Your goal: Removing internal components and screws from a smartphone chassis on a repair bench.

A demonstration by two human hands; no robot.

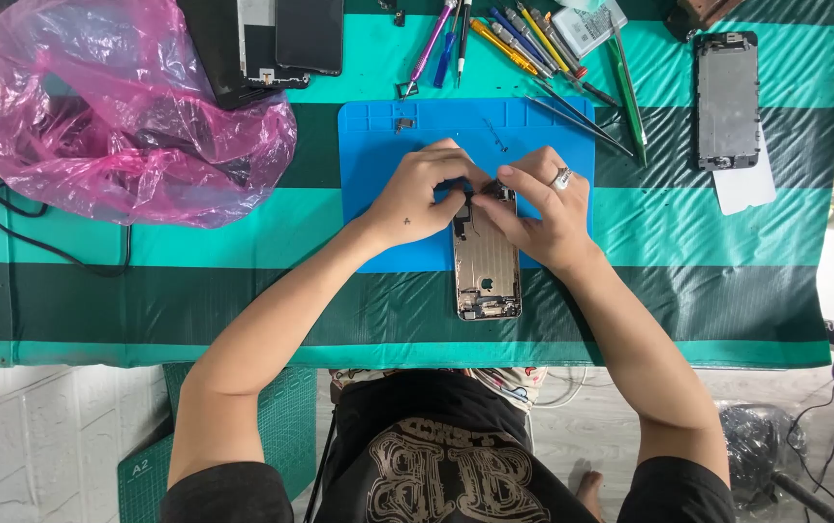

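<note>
An opened gold phone housing (486, 266) lies lengthwise on a blue work mat (378, 136), its inner side up. My left hand (422, 194) and my right hand (538, 208) meet at the housing's far end, fingertips pinched together over a small dark part there. What each fingertip grips is too small to make out. A silver ring sits on my right hand. Both forearms reach in from the table's near edge.
A pink plastic bag (107, 107) lies at the left. Dark phone screens (272, 44) sit at the back, beside several screwdrivers and tweezers (533, 44). Another stripped phone frame (727, 97) rests at the right. A green striped cover (708, 291) drapes the table.
</note>
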